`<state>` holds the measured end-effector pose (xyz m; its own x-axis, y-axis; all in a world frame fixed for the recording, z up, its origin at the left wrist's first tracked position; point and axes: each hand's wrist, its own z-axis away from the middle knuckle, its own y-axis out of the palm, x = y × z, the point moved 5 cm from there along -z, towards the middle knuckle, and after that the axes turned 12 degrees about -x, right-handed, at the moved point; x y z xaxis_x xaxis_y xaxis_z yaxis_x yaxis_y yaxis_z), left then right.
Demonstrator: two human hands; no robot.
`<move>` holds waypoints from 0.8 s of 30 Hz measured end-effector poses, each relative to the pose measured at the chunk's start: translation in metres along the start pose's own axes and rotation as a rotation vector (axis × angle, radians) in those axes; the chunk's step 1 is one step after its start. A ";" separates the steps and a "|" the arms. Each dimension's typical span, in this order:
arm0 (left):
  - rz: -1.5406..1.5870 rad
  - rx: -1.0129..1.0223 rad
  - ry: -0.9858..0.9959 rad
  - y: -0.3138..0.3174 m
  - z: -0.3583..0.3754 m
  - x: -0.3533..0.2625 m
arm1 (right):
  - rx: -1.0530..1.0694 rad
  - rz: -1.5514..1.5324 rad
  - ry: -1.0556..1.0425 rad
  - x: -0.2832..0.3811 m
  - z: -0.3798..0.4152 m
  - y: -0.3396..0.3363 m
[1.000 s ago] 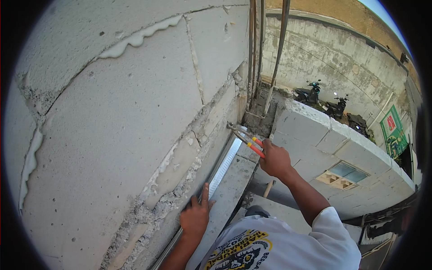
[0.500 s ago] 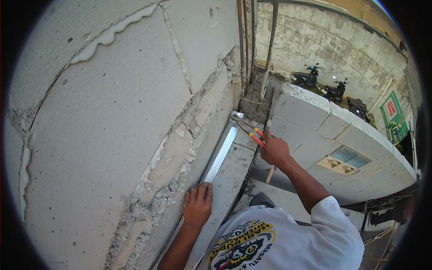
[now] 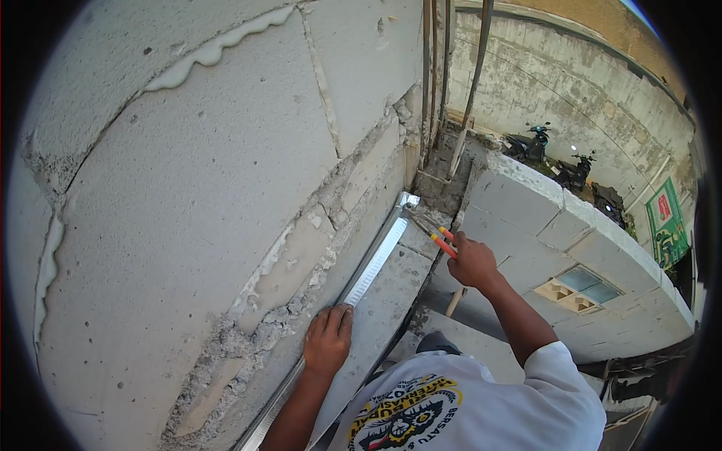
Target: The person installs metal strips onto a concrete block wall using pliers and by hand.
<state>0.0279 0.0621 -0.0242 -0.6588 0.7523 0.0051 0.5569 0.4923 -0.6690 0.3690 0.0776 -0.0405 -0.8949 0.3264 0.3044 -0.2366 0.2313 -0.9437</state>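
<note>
A long, shiny metal channel [image 3: 378, 260] with a ribbed face lies along the foot of the block wall, on a grey ledge. My left hand [image 3: 329, 338] rests over its middle stretch, fingers closed together on it. In my right hand [image 3: 475, 259] are pincers [image 3: 442, 244] with orange-red and yellow handles, the fingers wrapped around the grips. The jaws touch the channel's far end, where a small bright flap of metal sticks up. Whether the jaws bite the metal is too small to tell.
A grey block wall [image 3: 203, 203] with a rough chipped groove rises at left. Upright steel bars [image 3: 444, 68] stand at the far corner. A lower block wall [image 3: 519, 225] runs to the right, with motorbikes [image 3: 575, 173] and a green banner [image 3: 665, 225] beyond it.
The view has shifted slightly, so the scene sits a bit lower and further right. Both hands keep their places on the channel and the pincers; the pincer handles look slightly closer together.
</note>
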 end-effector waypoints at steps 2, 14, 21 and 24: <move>-0.001 -0.036 -0.024 0.007 -0.008 0.004 | 0.003 -0.099 -0.041 -0.001 0.006 -0.015; -0.046 -0.050 0.131 0.040 -0.045 -0.026 | 0.492 -0.964 0.265 -0.016 0.026 0.006; -0.195 -0.019 0.205 0.074 -0.066 -0.014 | -0.034 -1.154 -0.100 -0.017 0.020 -0.076; -0.200 0.020 0.194 0.081 -0.063 -0.010 | -0.355 -1.229 -0.273 -0.026 0.015 -0.078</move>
<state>0.1115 0.1214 -0.0317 -0.6446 0.7117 0.2792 0.4141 0.6320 -0.6551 0.4046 0.0374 0.0229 -0.2246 -0.4557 0.8614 -0.8742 0.4847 0.0285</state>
